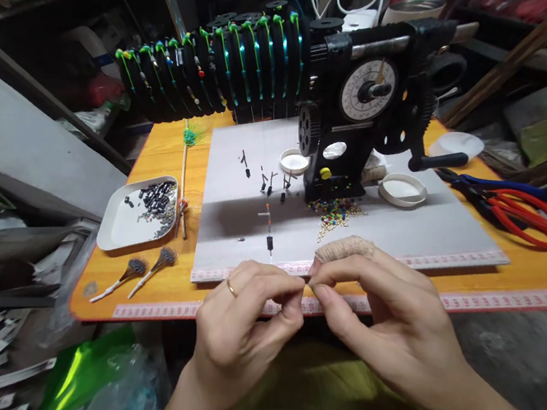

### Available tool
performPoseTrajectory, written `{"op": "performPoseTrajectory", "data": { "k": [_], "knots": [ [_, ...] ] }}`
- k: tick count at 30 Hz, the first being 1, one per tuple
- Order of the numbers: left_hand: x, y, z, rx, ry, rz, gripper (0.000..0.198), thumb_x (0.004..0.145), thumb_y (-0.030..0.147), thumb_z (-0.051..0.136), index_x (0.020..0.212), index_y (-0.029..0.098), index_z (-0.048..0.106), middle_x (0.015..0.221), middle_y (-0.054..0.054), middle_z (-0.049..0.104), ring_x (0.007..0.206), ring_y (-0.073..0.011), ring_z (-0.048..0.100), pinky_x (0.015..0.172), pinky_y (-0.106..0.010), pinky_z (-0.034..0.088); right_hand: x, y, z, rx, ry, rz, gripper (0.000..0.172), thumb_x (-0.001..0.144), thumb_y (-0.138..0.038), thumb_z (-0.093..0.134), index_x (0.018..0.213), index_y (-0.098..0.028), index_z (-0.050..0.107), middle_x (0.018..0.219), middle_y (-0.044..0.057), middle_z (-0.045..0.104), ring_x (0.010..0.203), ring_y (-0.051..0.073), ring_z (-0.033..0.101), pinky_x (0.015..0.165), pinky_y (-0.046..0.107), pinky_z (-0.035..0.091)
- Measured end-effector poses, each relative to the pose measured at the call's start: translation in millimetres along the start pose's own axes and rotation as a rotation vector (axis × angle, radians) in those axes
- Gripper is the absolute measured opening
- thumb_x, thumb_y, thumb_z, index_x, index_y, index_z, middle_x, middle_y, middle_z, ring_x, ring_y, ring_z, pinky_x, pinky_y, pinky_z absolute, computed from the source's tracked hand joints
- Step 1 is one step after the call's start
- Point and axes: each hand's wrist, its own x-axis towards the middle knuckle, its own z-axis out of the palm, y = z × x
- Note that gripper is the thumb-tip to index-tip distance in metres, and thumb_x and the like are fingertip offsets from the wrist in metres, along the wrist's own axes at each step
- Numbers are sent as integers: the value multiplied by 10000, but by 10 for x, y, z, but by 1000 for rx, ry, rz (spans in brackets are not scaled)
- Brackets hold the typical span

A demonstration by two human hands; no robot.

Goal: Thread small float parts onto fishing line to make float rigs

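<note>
Both my hands meet over the front edge of the grey board (258, 129). My left hand (249, 316), with a gold ring on one finger, pinches with thumb and forefinger. Its fingertips nearly touch those of my right hand (384, 320), which also pinches and has a beige wrap on one finger. Whatever lies between the fingertips is too small to make out. Just beyond my left hand is a small black weight on a thin stem (269, 242). Several similar small pieces (269, 190) lie farther back, near a scatter of coloured beads (335, 213).
A black hand-cranked winder (363, 96) with a dial and a row of line-wound spools (221, 64) stands across the back. To the left is a white tray (113, 231) of dark parts. Red-handled scissors (528, 218) lie at right. A measuring tape (153, 311) runs along the table edge.
</note>
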Motion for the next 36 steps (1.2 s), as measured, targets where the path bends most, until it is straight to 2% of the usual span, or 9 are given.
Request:
{"op": "performPoseTrajectory", "data": {
  "k": [5,8,12,18,23,25,28,31,36],
  "knots": [
    [-116,-6,108,-198,151,-163,286,835,-35,696,1001,197,715,898,-20,754,827,-146,716,761,-243,587,-5,-32,12,114,-35,71,127,939,-82,589,951,-187,659,884,10,673,815,93,650,659,153,527],
    [-161,15,174,-335,230,-284,218,871,18,702,950,219,732,879,-2,718,826,-132,681,737,-219,565,1,-57,32,167,-47,123,135,940,-79,586,944,-190,662,883,20,674,801,107,652,636,169,530],
    [-176,35,230,-467,296,-363,152,887,84,725,914,232,747,859,3,654,824,-117,626,717,-186,527,17,-87,58,204,-50,146,124,937,-93,584,926,-188,664,880,31,676,814,126,655,638,190,533],
    [-177,54,278,-565,281,-425,99,880,156,760,891,254,772,904,-12,644,843,-124,636,689,-175,547,50,-82,72,198,-105,140,120,942,-112,569,889,-183,649,849,21,653,769,117,638,612,188,516],
    [-160,76,293,-690,246,-425,130,913,112,705,916,229,759,916,-18,680,615,-73,630,574,-170,564,6,-31,44,-53,-29,8,131,928,-119,633,813,-174,603,760,3,594,694,112,601,591,211,494],
    [-160,71,288,-725,264,-452,127,916,105,698,917,220,753,868,-6,660,608,-75,638,600,-184,580,-30,-21,19,-91,-7,-37,74,918,-111,661,903,-176,627,812,14,636,743,124,632,630,223,522],
    [-163,57,275,-754,269,-485,117,916,108,699,909,213,751,851,-5,646,624,-79,640,606,-183,583,-57,-22,-16,-54,-9,-66,249,907,-106,697,1138,-192,664,1020,57,710,911,147,704,740,222,587],
    [-157,54,263,-781,237,-491,120,916,121,703,914,227,759,856,-1,653,638,-84,658,599,-178,591,-35,-28,-25,-33,9,-130,226,921,-77,667,1105,-203,702,1030,58,745,926,150,732,777,218,613],
    [-137,59,238,-581,272,-439,178,880,52,718,905,220,772,821,10,649,691,-84,658,630,-162,569,-2,-13,22,-93,58,-154,219,906,-24,632,1019,-198,703,909,46,754,824,147,735,734,222,624]
  ]
}}
